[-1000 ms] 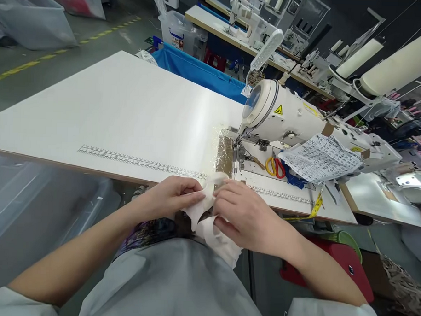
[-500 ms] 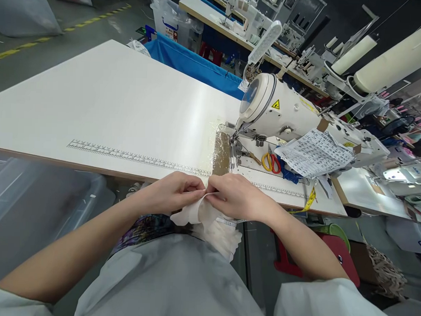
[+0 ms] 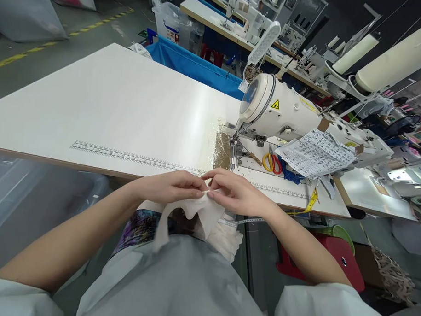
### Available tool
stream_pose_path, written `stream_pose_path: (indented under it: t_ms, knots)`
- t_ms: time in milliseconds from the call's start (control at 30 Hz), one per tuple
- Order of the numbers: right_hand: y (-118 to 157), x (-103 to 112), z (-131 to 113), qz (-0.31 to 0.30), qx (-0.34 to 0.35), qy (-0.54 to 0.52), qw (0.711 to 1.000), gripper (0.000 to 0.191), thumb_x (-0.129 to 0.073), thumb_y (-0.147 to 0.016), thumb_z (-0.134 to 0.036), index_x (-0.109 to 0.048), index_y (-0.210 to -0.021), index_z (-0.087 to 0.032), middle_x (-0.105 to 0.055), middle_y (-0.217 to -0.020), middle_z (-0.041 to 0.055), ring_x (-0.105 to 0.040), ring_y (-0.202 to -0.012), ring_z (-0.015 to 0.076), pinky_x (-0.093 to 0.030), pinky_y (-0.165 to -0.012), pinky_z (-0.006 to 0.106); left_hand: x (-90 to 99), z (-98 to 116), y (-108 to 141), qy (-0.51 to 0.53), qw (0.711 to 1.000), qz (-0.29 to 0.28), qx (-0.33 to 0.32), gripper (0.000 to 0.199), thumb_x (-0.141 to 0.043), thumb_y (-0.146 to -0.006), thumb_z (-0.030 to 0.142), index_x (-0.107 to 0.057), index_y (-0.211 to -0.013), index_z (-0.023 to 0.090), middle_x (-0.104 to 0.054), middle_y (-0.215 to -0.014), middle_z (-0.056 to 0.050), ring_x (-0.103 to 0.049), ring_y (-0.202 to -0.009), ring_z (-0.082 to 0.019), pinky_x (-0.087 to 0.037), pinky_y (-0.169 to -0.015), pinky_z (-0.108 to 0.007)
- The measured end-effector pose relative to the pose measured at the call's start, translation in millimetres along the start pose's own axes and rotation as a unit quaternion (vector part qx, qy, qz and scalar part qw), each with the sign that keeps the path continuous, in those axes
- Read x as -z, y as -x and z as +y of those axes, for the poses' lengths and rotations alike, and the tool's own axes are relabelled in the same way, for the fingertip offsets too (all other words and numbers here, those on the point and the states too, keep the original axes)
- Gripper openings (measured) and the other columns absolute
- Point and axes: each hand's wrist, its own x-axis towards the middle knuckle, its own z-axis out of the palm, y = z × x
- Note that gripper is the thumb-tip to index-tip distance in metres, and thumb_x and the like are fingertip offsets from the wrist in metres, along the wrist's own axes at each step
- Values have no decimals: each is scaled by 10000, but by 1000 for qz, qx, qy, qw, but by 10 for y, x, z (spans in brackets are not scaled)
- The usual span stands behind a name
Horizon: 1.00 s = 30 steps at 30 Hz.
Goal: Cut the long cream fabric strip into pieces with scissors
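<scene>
My left hand and my right hand meet at the front edge of the sewing table, above my lap. Between them they pinch the upper edge of a white piece of fabric, which hangs down in loose folds. The fingers of both hands are closed on that edge, the fingertips almost touching. Below my right hand lies more off-white, ruffled fabric, with a white measuring tape running over it. Just beyond the hands is the sewing machine, its needle area apart from the fabric.
Yellow- and red-handled scissors lie by the machine bed. A sheet of handwritten paper hangs on the machine, and a yellow measuring tape droops over the table edge. A translucent bin stands at left; a red stool is at right.
The white fabric has been spread between my hands and now hangs wider to the left. My fingers have shifted along its edge, and my right index finger reaches over the left fingertips.
</scene>
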Motion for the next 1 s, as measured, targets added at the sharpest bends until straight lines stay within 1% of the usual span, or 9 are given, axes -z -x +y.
stream_pose_path:
  t_ms: [67, 133, 267, 333, 400, 467, 667, 800, 1000]
  knots:
    - [16, -9, 49, 5, -4, -43, 999, 157, -563, -893, -240, -488, -762, -197, -634, -1069, 51, -561, -997, 171, -411, -722, 253, 7, -7, -10, 21, 1000, -17, -4, 307, -475, -922, 417, -610, -839, 153, -397, -654, 18, -337, -580, -117, -289, -540, -242]
    - [30, -24, 83, -1, -33, -70, 997, 145, -584, -884, -271, -504, -789, -196, -634, -964, 22, -560, -883, 147, -403, -688, 241, -6, -17, -17, 35, 999, -26, -1, 307, -464, -927, 412, -595, -828, 153, -376, -660, 22, -329, -582, -115, -289, -547, -244]
    - [42, -59, 126, -11, -80, -136, 987, 179, -619, -871, -342, -543, -934, -192, -596, -929, 5, -527, -832, 128, -387, -643, 217, -50, 4, -20, 35, 999, -16, 15, 295, -491, -905, 400, -548, -745, 159, -374, -642, 24, -320, -562, -111, -274, -523, -243]
    - [39, -77, 152, -33, -96, -159, 982, 227, -602, -881, -401, -547, -883, -181, -556, -829, -14, -486, -739, 111, -350, -585, 209, -71, 34, -19, 18, 1000, -5, 25, 293, -494, -899, 392, -525, -720, 163, -370, -617, 27, -308, -540, -107, -259, -499, -244]
    - [35, -95, 180, -60, -108, -177, 976, 326, -568, -896, -473, -532, -775, -172, -466, -691, -44, -395, -617, 89, -287, -526, 212, -94, 57, -18, 3, 999, 9, 35, 302, -489, -904, 390, -501, -701, 167, -349, -593, 36, -282, -514, -100, -239, -474, -243]
    - [36, -107, 200, -64, -109, -194, 973, 395, -557, -894, -523, -524, -725, -167, -405, -633, -58, -341, -575, 80, -256, -510, 217, -120, 54, -16, 2, 999, 20, 42, 303, -489, -911, 395, -507, -713, 166, -352, -589, 39, -278, -506, -95, -234, -463, -239]
    - [90, -81, 199, -30, -112, -204, 972, 364, -597, -878, -490, -561, -725, -162, -461, -647, -43, -381, -592, 86, -271, -524, 215, -176, -99, 28, 95, 994, 45, 32, 333, -501, -921, 467, -589, -881, 149, -443, -674, 22, -354, -572, -97, -291, -503, -211]
    - [141, -38, 221, -3, -120, -189, 975, 329, -607, -874, -439, -567, -700, -163, -495, -659, -31, -414, -599, 92, -291, -530, 217, -151, -179, 94, 149, 986, 55, 39, 330, -553, -899, 473, -607, -861, 151, -506, -716, 5, -410, -604, -99, -325, -524, -197]
    - [207, 44, 224, 14, -147, -168, 975, 304, -607, -868, -433, -585, -711, -174, -502, -643, -32, -402, -570, 94, -289, -510, 219, -95, -219, 169, 151, 985, 69, 55, 297, -575, -897, 443, -623, -847, 155, -533, -718, 7, -428, -610, -97, -328, -533, -190]
